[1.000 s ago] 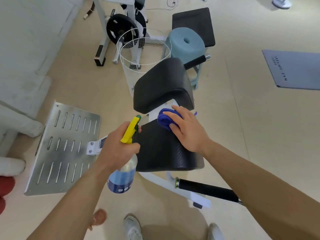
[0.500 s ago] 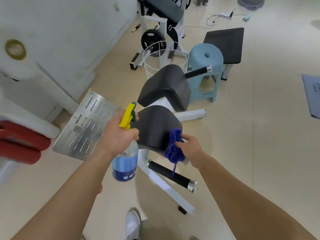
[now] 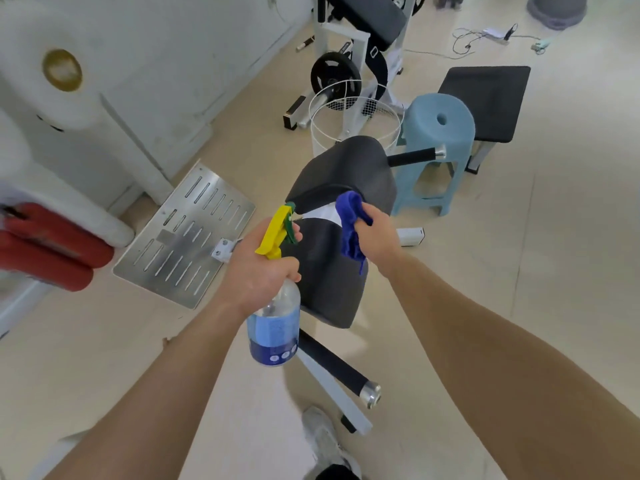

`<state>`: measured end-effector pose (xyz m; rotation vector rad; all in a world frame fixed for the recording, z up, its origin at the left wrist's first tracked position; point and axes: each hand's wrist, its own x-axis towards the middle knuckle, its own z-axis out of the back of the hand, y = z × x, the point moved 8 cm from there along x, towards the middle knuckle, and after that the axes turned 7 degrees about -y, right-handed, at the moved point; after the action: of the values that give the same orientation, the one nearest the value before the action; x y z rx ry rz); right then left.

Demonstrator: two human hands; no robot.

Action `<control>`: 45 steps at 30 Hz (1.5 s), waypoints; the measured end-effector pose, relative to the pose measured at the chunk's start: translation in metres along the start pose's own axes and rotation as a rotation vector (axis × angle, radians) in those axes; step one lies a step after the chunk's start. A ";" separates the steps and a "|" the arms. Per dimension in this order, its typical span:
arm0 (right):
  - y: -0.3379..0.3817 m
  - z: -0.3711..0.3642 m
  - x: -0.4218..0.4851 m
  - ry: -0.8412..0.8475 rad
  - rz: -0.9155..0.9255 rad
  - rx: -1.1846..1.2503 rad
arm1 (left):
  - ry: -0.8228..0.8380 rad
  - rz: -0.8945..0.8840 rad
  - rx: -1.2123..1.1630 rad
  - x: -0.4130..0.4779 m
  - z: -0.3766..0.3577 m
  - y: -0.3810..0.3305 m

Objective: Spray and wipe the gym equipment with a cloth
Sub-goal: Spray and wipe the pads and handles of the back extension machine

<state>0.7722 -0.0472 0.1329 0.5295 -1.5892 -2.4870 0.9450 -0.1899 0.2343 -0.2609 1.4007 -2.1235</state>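
Looks like the spraying step, with wiping to follow. Holds the spray bottle upright in the left grip, curled tight round its neck just under the yellow trigger, nozzle toward the far pad. Pinches the bunched blue cloth in the right grip, raised over the near pad with a tail hanging down.

Calls next for a squeeze of the trigger while aimed at whichever pad needs it. Then calls for lowering the cloth flat and drawing it across the vinyl, and probably along the black handle below.

Cannot tell whether a finger is pressing the trigger, nor whether the cloth's tail touches the near pad. Shows no mist or wet sheen on either pad. Hides the near pad's left edge behind bottle and grip.
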 end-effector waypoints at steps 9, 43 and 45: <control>-0.026 -0.056 0.066 0.204 0.069 -0.285 | -0.041 -0.020 -0.005 0.063 -0.012 -0.008; -0.140 0.132 0.130 0.227 -0.160 -0.097 | -0.561 0.511 -0.241 0.074 -0.276 0.063; -0.136 0.131 0.131 0.208 -0.135 -0.077 | -0.553 0.506 -0.231 0.078 -0.277 0.069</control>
<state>0.6119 0.0830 0.0319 0.8787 -1.4181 -2.4783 0.7791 -0.0382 0.0420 -0.4830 1.2107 -1.3446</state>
